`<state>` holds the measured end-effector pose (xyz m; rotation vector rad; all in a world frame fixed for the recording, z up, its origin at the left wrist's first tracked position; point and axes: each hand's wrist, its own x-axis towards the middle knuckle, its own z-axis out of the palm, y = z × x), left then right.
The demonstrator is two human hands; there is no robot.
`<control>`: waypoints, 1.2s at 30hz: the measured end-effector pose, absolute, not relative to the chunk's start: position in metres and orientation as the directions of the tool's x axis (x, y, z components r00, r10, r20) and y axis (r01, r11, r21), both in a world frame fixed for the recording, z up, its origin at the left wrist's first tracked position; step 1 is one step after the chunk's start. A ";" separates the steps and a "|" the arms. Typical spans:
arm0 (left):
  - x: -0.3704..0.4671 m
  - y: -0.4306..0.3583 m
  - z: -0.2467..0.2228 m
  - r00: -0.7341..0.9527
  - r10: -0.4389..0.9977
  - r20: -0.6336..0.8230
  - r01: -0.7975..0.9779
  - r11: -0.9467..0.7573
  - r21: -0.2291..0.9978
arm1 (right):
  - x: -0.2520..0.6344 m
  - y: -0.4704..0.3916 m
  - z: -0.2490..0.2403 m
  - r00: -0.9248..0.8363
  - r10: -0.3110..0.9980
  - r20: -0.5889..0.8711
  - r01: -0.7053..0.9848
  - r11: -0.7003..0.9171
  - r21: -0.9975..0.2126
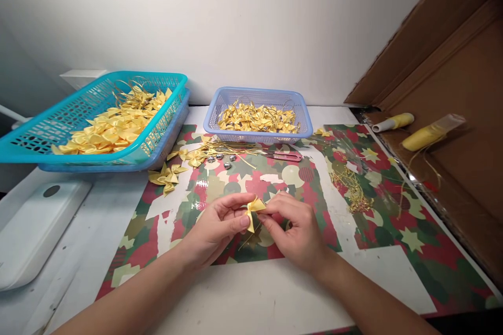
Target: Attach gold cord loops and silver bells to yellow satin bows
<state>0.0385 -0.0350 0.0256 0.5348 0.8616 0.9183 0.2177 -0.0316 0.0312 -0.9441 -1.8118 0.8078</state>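
My left hand (220, 225) pinches a yellow ribbon bow (255, 205) between thumb and fingers, above the middle of the patterned sheet. Close against the bow's right side, my right hand (293, 225) is closed with its thumb and index finger pressed together on a thin gold cord (248, 239). One end of this cord slants down below the bow. The fingers hide the rest of it. Beyond my hands lie several small silver bells (227, 165), cut gold cords (236, 147) and loose yellow bows (167, 177).
A turquoise basket (165, 77) of yellow bows stands at left, stacked on a blue one. A smaller blue basket (255, 92) holds corded bows. Pink-handled snips (285, 156), a tangle of gold cord (357, 193), a white device (35, 230) and yellow rolls (428, 133) lie around.
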 end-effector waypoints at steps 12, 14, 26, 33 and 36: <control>0.041 -0.036 0.026 0.376 0.854 -0.359 -0.488 0.512 0.707 | 0.217 -0.031 0.033 -0.300 0.843 0.448 0.262 0.524 -0.811; 0.041 -0.036 0.026 0.382 0.851 -0.361 -0.489 0.518 0.702 | 0.216 -0.032 0.033 -0.297 0.839 0.457 0.252 0.530 -0.810; 0.042 -0.038 0.017 0.433 0.829 -0.355 -0.517 0.551 0.655 | 0.215 -0.031 0.028 -0.291 0.839 0.460 0.166 0.518 -0.839; 0.043 -0.038 0.023 0.442 0.795 -0.415 -0.521 0.604 0.603 | 0.210 -0.033 0.026 -0.243 0.844 0.478 0.108 0.513 -0.852; 0.043 -0.038 0.024 0.444 0.785 -0.432 -0.517 0.618 0.592 | 0.207 -0.033 0.024 -0.226 0.842 0.491 0.084 0.519 -0.851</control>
